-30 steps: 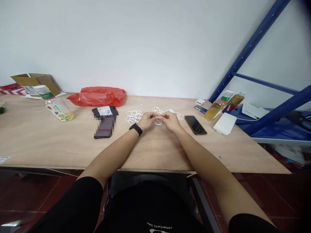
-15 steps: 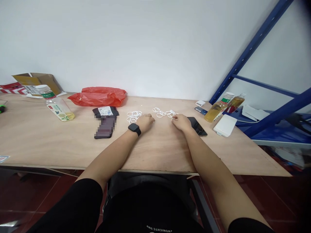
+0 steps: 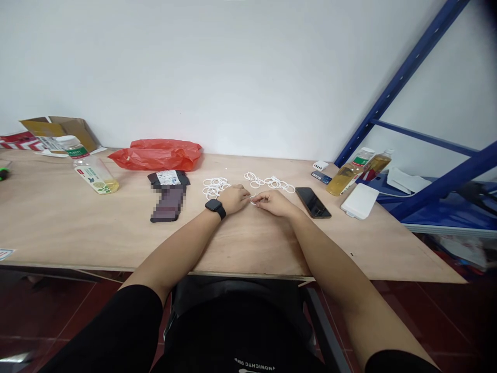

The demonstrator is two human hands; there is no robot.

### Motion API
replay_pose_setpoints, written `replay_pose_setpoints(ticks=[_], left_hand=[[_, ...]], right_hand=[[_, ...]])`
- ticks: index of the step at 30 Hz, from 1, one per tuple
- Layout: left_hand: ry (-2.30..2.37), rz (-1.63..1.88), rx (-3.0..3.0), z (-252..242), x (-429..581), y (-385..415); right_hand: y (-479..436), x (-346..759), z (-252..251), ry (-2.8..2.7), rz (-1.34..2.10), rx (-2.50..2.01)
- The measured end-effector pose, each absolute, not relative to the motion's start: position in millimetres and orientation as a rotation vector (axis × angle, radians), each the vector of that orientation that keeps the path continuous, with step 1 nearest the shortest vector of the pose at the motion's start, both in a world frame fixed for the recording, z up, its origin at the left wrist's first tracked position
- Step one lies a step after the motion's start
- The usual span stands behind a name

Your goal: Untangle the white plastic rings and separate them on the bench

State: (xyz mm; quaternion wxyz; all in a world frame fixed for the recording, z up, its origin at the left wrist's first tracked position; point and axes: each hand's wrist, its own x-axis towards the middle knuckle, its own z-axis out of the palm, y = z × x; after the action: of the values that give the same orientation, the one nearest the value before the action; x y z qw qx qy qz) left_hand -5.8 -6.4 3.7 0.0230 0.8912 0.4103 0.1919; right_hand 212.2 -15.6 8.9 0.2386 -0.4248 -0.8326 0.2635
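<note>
My right hand [image 3: 274, 202] pinches a white ring [image 3: 253, 200] just above the wooden table, close to the other hand's fingertips. My left hand [image 3: 234, 199], with a black watch [image 3: 213, 205] at its wrist, is closed with the fingers curled down; what they hold, if anything, is too small to make out. Beside and behind it lies a pile of loose white rings [image 3: 212, 187]. Further back, a row of white rings [image 3: 272, 182], seemingly linked, stretches to the right behind both hands.
A phone [image 3: 312, 202] lies right of my right hand, with a white box [image 3: 360, 201] and drink bottle [image 3: 349, 172] beyond. To the left are a dark package [image 3: 169, 202], a red plastic bag [image 3: 159, 155] and another bottle [image 3: 95, 173]. A blue metal frame [image 3: 404, 72] rises at right.
My right hand has moved left from the row's end, now bringing a white ring beside my left hand. The row's right end and the phone are uncovered. My left hand has barely shifted.
</note>
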Motion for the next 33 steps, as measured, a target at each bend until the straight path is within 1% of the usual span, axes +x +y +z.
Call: replay_pose_setpoints(ticks=[2,8,12,16,21,27,33], left_hand=[[1.238,0.596,2.745,4,-3,-11],[1.276,0.59,2.738,-1,6,-17],[1.262,0.587,2.748,-3,9,-17],[1.253,0.624,2.675,0,10,-18],[1.315,0.742,2.374,1,13,-19],[1.167,1.084,1.858,-6,12,-7],[1.073,1.195,1.634,-6,11,-3]], right_hand=[[-15,211,9,-2.252,0.69,-1.158],[-6,220,6,-2.191,0.354,-1.369],[-7,216,3,-2.287,0.304,-1.419],[-8,208,-1,-2.231,0.43,-1.372],[-8,203,-3,-1.958,0.68,-1.309],[-11,201,2,-1.823,0.723,-1.239],[-7,200,-2,-1.762,0.812,-1.141]])
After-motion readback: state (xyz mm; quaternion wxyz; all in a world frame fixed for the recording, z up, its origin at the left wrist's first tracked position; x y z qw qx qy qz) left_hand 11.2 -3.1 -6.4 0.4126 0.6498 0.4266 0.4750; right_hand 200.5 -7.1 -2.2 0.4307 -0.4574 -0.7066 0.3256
